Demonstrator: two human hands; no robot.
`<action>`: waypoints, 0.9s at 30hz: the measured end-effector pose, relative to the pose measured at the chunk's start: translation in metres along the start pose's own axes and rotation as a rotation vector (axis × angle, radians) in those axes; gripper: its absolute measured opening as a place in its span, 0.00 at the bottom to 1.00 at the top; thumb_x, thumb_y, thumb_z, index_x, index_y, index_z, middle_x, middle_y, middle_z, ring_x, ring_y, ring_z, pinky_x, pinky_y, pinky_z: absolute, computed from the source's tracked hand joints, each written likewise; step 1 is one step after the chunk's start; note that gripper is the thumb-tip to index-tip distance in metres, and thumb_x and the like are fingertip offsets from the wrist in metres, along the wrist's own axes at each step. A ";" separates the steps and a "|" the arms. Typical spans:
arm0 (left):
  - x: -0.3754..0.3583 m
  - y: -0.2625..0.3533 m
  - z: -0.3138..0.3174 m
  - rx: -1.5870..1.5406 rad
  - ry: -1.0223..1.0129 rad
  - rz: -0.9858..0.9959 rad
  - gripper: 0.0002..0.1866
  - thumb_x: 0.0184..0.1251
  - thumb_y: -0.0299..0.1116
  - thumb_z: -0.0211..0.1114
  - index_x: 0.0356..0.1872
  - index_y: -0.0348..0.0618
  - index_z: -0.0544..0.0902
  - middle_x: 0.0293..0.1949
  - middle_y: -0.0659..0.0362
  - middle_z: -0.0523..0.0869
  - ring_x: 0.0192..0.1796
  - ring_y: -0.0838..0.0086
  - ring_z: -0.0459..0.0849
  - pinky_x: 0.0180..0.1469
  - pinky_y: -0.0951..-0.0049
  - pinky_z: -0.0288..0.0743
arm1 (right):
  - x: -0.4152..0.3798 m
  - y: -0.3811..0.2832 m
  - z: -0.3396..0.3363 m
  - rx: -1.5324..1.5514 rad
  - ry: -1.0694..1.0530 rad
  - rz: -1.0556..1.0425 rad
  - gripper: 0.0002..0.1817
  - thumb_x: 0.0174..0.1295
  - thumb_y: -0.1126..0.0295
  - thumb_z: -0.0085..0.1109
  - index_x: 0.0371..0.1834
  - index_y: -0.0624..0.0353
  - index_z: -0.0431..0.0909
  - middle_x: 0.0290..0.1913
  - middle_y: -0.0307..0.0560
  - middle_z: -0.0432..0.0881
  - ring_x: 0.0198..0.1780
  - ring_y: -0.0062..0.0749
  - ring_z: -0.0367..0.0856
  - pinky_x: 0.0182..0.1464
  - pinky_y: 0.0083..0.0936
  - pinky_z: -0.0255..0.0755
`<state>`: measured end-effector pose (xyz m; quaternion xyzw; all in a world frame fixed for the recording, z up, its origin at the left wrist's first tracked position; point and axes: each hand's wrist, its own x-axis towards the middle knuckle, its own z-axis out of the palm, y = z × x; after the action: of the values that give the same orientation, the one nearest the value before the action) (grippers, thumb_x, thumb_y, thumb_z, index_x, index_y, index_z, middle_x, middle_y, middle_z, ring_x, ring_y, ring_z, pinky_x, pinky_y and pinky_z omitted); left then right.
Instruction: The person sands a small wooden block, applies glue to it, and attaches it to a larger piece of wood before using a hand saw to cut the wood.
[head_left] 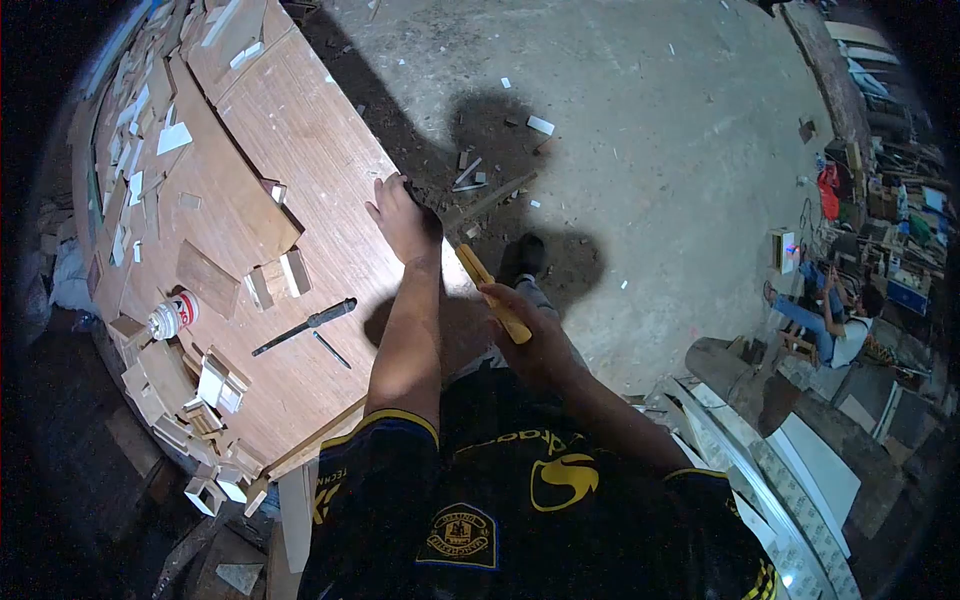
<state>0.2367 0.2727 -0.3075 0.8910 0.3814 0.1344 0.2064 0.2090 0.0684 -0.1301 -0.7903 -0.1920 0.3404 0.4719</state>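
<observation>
My left hand (405,222) is at the long edge of the wooden table (330,170), its fingers curled downward and the thumb to the left. A dark shape shows beside its fingers; I cannot make out what it is. In front of my body, beyond the table edge, my right hand (535,340) is wrapped round a yellow bar-shaped piece (475,265) with a groove along its upper part. Left of my forearm, a long dark tool (310,325) lies on the table, with a thin pen-like stick (332,350) beside it.
A white jar with a red label (176,314) stands on the table near small wooden box pieces (222,380). Boards (230,180) and scraps cover its far side. Offcuts (470,175) litter the floor. At the right, a person (845,325) sits near stacked panels (815,460).
</observation>
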 end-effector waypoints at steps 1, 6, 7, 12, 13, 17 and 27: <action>-0.001 0.000 0.001 -0.003 -0.002 0.002 0.21 0.57 0.23 0.62 0.54 0.43 0.72 0.62 0.55 0.72 0.73 0.51 0.61 0.75 0.41 0.48 | 0.000 -0.003 0.000 -0.016 0.013 0.009 0.23 0.66 0.74 0.58 0.63 0.48 0.70 0.51 0.58 0.82 0.52 0.51 0.83 0.50 0.40 0.77; -0.001 0.001 0.004 0.136 -0.009 -0.092 0.21 0.60 0.27 0.62 0.56 0.45 0.72 0.64 0.57 0.70 0.74 0.51 0.58 0.73 0.36 0.47 | 0.002 -0.005 -0.002 -0.058 -0.002 -0.010 0.18 0.66 0.73 0.59 0.58 0.50 0.71 0.50 0.58 0.82 0.50 0.50 0.84 0.47 0.38 0.78; 0.000 0.002 0.005 0.136 -0.009 -0.091 0.21 0.60 0.27 0.62 0.56 0.45 0.72 0.64 0.57 0.70 0.74 0.51 0.58 0.73 0.36 0.47 | 0.003 -0.007 -0.002 0.014 -0.024 0.011 0.16 0.66 0.73 0.59 0.56 0.51 0.72 0.50 0.58 0.81 0.50 0.50 0.84 0.46 0.37 0.78; 0.000 0.002 0.005 0.207 -0.019 -0.153 0.25 0.59 0.30 0.65 0.59 0.47 0.70 0.66 0.58 0.68 0.75 0.52 0.57 0.75 0.37 0.45 | 0.002 0.008 0.011 -0.020 0.041 0.035 0.16 0.67 0.73 0.59 0.56 0.48 0.72 0.46 0.53 0.84 0.46 0.46 0.86 0.43 0.34 0.78; 0.000 0.003 0.004 0.210 -0.020 -0.159 0.25 0.59 0.30 0.65 0.59 0.47 0.70 0.66 0.58 0.68 0.75 0.52 0.57 0.75 0.37 0.45 | 0.001 0.010 0.012 -0.028 0.047 0.029 0.16 0.67 0.73 0.58 0.56 0.47 0.72 0.44 0.51 0.84 0.45 0.44 0.86 0.43 0.34 0.78; -0.002 0.000 0.006 0.222 -0.021 -0.142 0.25 0.59 0.32 0.65 0.59 0.47 0.71 0.66 0.57 0.68 0.75 0.52 0.56 0.75 0.38 0.45 | 0.001 0.008 0.011 -0.001 0.083 -0.023 0.17 0.67 0.73 0.59 0.57 0.46 0.72 0.43 0.50 0.85 0.44 0.42 0.86 0.43 0.33 0.78; -0.001 -0.008 0.016 0.212 0.073 -0.077 0.18 0.65 0.31 0.57 0.57 0.46 0.74 0.65 0.55 0.70 0.74 0.52 0.58 0.74 0.38 0.46 | 0.002 0.011 0.020 -0.063 0.045 0.006 0.16 0.67 0.73 0.59 0.56 0.49 0.71 0.44 0.51 0.85 0.43 0.44 0.88 0.40 0.38 0.80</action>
<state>0.2373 0.2729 -0.3251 0.8869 0.4349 0.1177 0.1018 0.1961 0.0769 -0.1468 -0.8127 -0.1896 0.3176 0.4502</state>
